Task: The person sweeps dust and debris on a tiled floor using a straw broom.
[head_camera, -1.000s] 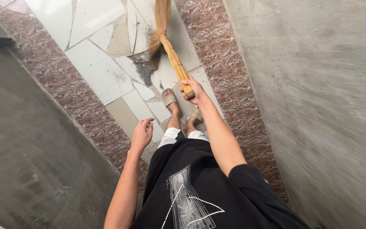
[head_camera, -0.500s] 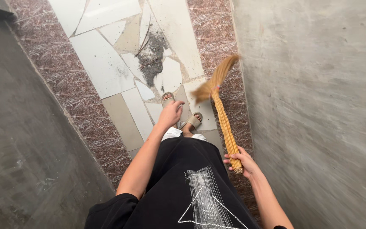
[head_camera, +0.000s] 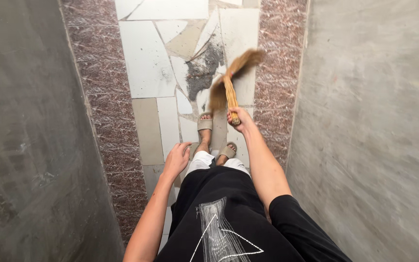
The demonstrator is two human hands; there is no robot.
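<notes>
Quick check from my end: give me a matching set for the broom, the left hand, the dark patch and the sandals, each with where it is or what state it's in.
Things:
1. broom
2. left hand
3. dark patch
4. sandals

States:
A. on the pale floor tiles
B. empty, fingers loose
C. on the feet
D. gripped by the right hand

Pairs: 1-D, 2-B, 3-A, 4-C
</notes>
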